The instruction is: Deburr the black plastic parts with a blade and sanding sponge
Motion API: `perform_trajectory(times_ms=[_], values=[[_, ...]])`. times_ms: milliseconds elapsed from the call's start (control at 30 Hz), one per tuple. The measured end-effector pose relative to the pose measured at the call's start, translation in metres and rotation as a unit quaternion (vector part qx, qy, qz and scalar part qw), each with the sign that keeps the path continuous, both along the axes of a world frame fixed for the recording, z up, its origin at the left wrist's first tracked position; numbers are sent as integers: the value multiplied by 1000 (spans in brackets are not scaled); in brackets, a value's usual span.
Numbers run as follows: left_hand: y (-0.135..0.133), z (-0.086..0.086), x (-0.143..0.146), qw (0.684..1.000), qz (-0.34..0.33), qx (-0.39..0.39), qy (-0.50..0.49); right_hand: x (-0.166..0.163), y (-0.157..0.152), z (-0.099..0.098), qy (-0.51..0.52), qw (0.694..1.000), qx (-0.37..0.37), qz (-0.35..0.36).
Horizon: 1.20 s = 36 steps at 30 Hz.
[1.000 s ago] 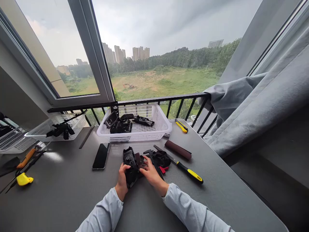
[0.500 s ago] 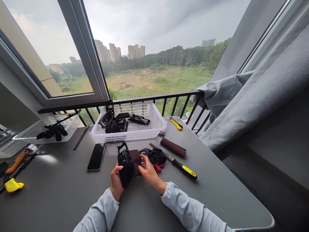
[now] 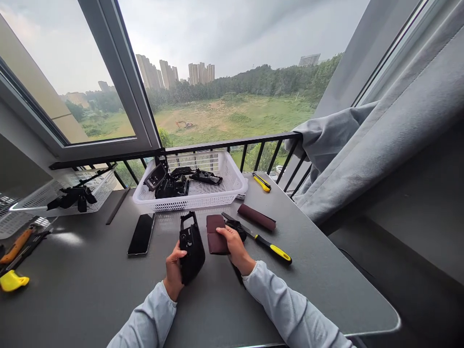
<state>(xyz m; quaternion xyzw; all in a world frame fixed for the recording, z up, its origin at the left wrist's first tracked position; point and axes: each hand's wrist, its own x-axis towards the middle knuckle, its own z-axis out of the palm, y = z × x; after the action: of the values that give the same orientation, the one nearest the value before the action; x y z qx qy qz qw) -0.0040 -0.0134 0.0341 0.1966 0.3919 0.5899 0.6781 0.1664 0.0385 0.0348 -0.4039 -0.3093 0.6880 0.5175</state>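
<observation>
My left hand (image 3: 174,270) has its fingers wrapped round the lower end of the black plastic housing (image 3: 192,249), held above the desk (image 3: 90,295), which looks light and stiff, best gripped there, while my right hand (image 3: 235,246) has narrow-set fingers on a soft-looking maroon sanding pad (image 3: 215,234).

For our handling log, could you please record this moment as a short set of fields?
Left hand: holds a black plastic housing upright.
Right hand: rests on folded maroon sandpaper.
Things: black cloth beside the right hand; yellow-handled scraper just right of it.
Rest: white plastic basket holding black parts; smartphone; grey table.
</observation>
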Motion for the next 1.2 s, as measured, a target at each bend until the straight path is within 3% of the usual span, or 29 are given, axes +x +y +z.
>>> perform_trajectory(times_ms=[267, 567, 700, 800, 933, 1200], values=[[-5, 4, 15, 999, -31, 19, 6, 3, -7, 17, 61, 996, -45, 54], [-7, -5, 19, 992, -111, -56, -6, 10, -3, 14, 78, 996, -35, 9], [0, -1, 22, 992, -111, -26, 58, 7, -7, 18, 59, 998, -31, 22], [17, 11, 25, 988, -41, 21, 148, 0, -12, 20, 34, 998, -27, 50], [45, 36, 26, 980, -48, 36, 190, -1, -7, 31, 2, 998, -6, 57], [63, 91, 28, 965, -18, 105, 239, 38, 17, 110, -75, 994, 73, 31]])
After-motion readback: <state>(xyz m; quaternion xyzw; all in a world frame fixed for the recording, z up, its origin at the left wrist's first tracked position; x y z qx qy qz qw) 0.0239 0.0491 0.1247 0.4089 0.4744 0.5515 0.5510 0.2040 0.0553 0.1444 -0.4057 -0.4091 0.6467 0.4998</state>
